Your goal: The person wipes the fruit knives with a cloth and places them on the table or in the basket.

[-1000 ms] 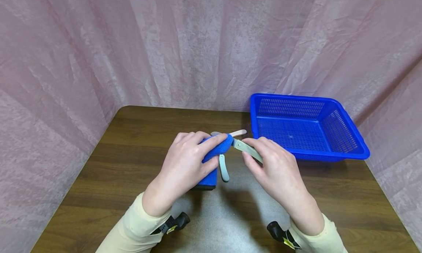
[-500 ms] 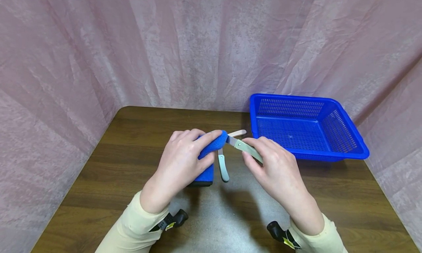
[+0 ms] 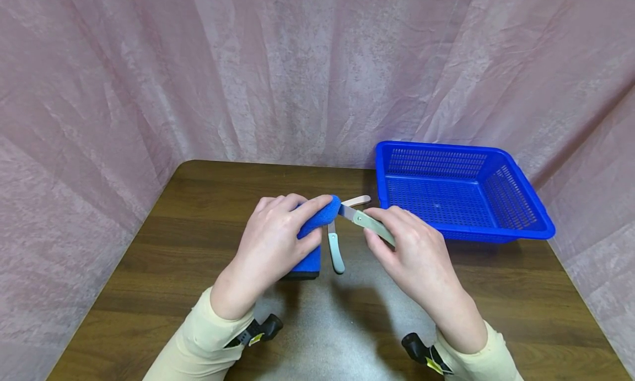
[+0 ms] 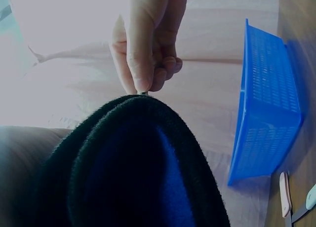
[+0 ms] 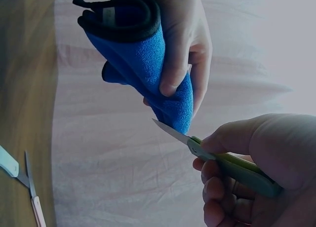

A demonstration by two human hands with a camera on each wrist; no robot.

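Observation:
A folded blue cloth point(image 3: 317, 220) with black edging is gripped in my left hand point(image 3: 273, 232), its thumb on the near side. My right hand point(image 3: 414, 248) holds a green-handled folding knife point(image 5: 237, 170) by the handle, the blade point(image 5: 168, 131) out and against the cloth's end. In the right wrist view the blade's pointed tip shows beside the cloth. Below the hands on the table lie two more knives, one with a mint handle point(image 3: 335, 254), the other with a pale pink handle point(image 3: 358, 200). Their blades cross, partly hidden behind the cloth in the head view.
A blue plastic basket point(image 3: 466, 233) with slotted walls stands at the back right of the wooden table point(image 3: 198, 221). Pink curtains point(image 3: 297, 83) hang behind and at both sides. The table's back edge runs close to the curtain.
My left hand has moved slightly left with the cloth, sliding it along the knife so more of the blade shows. The right hand has stayed nearly still.

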